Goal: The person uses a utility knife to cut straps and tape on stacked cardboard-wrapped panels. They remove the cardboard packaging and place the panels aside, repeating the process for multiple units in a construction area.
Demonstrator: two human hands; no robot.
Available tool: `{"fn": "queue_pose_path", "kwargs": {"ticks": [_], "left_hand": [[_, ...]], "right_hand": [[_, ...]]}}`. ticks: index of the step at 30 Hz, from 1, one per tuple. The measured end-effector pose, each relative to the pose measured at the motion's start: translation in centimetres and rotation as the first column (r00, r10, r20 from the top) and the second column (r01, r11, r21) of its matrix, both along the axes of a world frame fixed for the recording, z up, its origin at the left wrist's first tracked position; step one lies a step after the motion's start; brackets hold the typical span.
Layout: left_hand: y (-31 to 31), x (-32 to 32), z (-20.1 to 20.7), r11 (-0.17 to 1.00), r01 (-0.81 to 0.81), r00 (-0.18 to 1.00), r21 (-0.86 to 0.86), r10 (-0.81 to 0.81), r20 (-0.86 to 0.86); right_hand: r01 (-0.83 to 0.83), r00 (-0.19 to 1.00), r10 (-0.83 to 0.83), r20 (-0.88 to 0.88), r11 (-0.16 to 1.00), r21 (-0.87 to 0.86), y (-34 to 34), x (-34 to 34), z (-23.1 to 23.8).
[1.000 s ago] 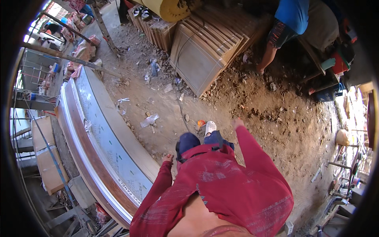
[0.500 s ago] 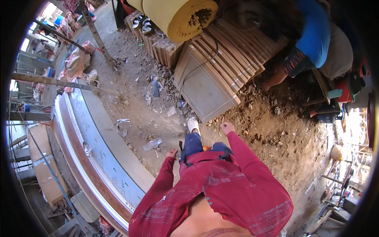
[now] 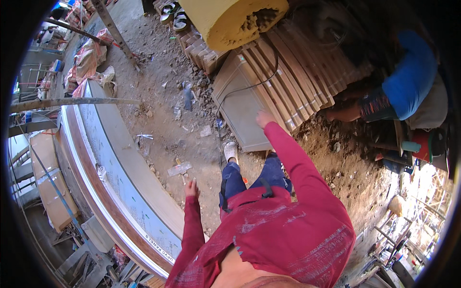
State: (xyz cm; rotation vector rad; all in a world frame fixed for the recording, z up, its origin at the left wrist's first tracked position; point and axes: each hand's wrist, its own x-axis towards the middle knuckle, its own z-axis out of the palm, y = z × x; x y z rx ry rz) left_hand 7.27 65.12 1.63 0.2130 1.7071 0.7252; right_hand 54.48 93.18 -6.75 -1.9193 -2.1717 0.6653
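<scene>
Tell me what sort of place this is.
Most likely a building site: bare, rubble-strewn dirt, a row of flat brown packs and long stacked panels lying on the left.

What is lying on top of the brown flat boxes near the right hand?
A yellow roll appears to rest on the boxes, and a dark cable crosses them. Whatever lies directly beneath the roll is covered, so I cannot see it.

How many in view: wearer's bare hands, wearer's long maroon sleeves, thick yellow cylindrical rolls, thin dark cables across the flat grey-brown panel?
Left bare hand, right bare hand: 2
Maroon sleeves: 2
Yellow roll: 1
Dark cable: 1
Total: 6
</scene>
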Motion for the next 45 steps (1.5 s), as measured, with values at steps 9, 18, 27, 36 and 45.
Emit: {"fn": "queue_pose_path", "kwargs": {"ticks": [9,18,27,36,45], "left_hand": [[-27.7,14.8,5.5,0.841,-0.05,0.966,-0.539,-0.097,-0.24],[-23.5,21.1,9.0,0.885,-0.146,0.941,-0.442,-0.014,-0.339],[-3.8,21.1,8.7,0.973,-0.229,0.964,-0.024,0.223,-0.144],[-13.4,25.7,7.0,0.961,-0.094,0.954,-0.261,0.013,-0.298],[-21.6,28.2,7.6,0.903,-0.219,0.936,-0.37,0.087,-0.342]], "right_hand": [[0.183,0.981,-0.192,-0.033,0.968,-0.173,13.0,-4.9,-1.0],[-0.409,0.876,0.443,0.192,0.892,-0.19,7.0,1.0,4.0],[0.046,0.889,-0.049,0.456,0.999,0.017,4.5,24.5,8.5],[0.888,0.341,-0.94,-0.023,0.33,-0.322,-3.0,18.1,5.5],[0.204,-0.501,-0.823,-0.269,0.19,-0.96,-8.0,14.9,3.5]]}}
